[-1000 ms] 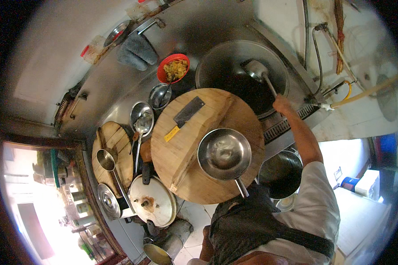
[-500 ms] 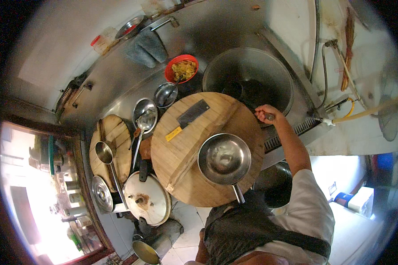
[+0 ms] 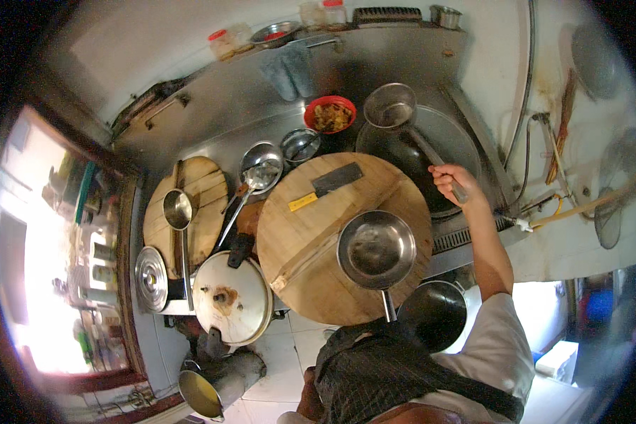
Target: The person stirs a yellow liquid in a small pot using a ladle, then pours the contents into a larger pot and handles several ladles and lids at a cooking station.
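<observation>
From the middle of the round chopping board [image 3: 297,247], your right hand [image 3: 454,182] is at two o'clock, fingers wrapped around the handle of the ladle [image 3: 391,109]. The ladle's bowl points toward one o'clock, over the far edge of the wok [image 3: 463,138]. Your left hand is out of view, so its fingers can't be told. A red bowl [image 3: 330,114] of food sits at twelve; the cleaver [image 3: 337,179] lies at eleven.

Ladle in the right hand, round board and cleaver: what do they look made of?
Ladle: metal, probably stainless steel, from its grey sheen.
Round board: wood, matte, from its tan, streaky surface.
Cleaver: dull, dark metal blade, perhaps steel; yellow handle, possibly plastic or painted wood.
</observation>
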Action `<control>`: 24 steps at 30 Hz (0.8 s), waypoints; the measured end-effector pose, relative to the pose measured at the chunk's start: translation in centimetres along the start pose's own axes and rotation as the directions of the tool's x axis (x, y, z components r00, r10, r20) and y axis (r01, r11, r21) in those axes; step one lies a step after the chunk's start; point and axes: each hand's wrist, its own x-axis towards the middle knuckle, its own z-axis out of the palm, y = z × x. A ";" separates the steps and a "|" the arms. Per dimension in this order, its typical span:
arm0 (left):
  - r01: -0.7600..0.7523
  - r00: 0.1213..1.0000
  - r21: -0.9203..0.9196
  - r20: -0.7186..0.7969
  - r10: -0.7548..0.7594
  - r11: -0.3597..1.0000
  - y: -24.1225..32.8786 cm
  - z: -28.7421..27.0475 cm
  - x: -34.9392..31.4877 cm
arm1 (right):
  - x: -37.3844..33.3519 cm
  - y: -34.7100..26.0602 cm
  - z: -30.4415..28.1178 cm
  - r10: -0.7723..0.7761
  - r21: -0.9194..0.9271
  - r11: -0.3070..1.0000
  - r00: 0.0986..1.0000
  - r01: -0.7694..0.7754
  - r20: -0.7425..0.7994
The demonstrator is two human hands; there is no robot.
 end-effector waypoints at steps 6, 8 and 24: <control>0.208 0.966 -0.659 0.022 -0.257 0.723 -2.9 3.2 -0.6 | -6.6 4.2 10.9 0.059 -0.116 0.992 0.985 -0.041 0.160; 0.058 0.998 -0.124 0.017 -0.056 0.991 -4.2 2.5 -0.7 | -8.3 6.8 13.1 0.072 -0.139 0.989 0.978 -0.044 0.197; 0.342 0.757 -0.815 -0.056 -0.651 0.468 -15.4 10.6 -16.0 | -9.6 44.2 38.8 0.745 -0.802 0.575 0.510 -0.164 0.430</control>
